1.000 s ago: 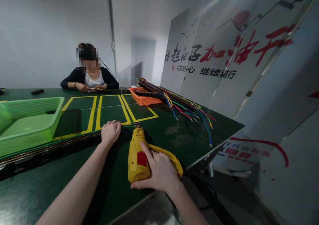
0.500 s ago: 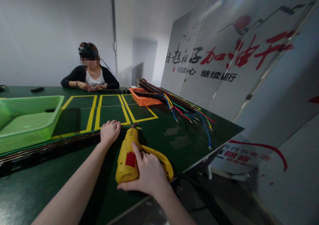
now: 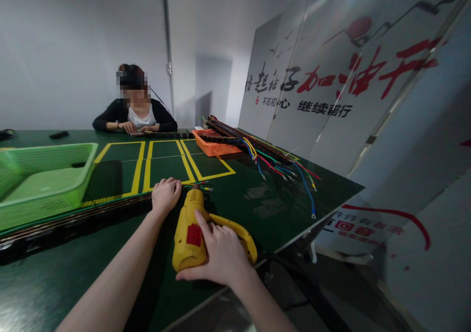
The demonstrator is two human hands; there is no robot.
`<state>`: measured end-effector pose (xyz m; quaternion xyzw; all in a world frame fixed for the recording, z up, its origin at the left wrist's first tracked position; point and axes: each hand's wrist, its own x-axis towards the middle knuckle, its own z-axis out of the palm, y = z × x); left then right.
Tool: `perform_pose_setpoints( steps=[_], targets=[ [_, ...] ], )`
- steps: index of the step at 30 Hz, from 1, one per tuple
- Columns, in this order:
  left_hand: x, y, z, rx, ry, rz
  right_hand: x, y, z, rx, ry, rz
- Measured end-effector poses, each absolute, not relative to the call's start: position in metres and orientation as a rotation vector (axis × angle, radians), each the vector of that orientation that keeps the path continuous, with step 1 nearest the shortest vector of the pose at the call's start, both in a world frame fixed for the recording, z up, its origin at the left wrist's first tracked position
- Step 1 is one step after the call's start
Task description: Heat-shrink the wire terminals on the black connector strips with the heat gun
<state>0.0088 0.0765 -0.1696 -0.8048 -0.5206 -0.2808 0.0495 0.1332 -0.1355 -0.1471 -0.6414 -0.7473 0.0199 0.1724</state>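
A yellow heat gun (image 3: 191, 229) with a red label lies at the table's near right edge, its nozzle facing away from me. My right hand (image 3: 222, 253) is closed round its body, fingers beside the looped handle (image 3: 241, 236). To the left, my left hand (image 3: 166, 194) is closed over the end of a long black cable chain (image 3: 91, 219) with wires running along it. Wire ends with ring terminals (image 3: 206, 189) stick out past that hand, close to the nozzle. The grip of my left fingers is partly hidden from this side.
A green plastic basket (image 3: 83, 187) stands at the left behind the chain. An orange basket (image 3: 211, 148) at the far side carries more cable chains (image 3: 239, 136) with coloured wires (image 3: 275, 167). A person (image 3: 136, 111) sits across the green table (image 3: 235, 209), hands on a chain.
The whole view has shifted slightly, so things appear a little further right. Both my hands keep their holds. Across the table, the person's hand has moved a little.
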Motion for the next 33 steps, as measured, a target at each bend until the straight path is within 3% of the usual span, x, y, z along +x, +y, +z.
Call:
perform_pose_setpoints(
  steps=[12, 33],
  targets=[
    [0.008, 0.078, -0.168, -2.513, -1.616, -0.863, 0.17, -0.15, -0.141, -1.917, -2.054, 0.074],
    [0.009, 0.079, -0.172, -2.498, -1.589, -1.049, 0.143, -0.142, -0.15, -1.885, -2.08, -0.01]
  ],
)
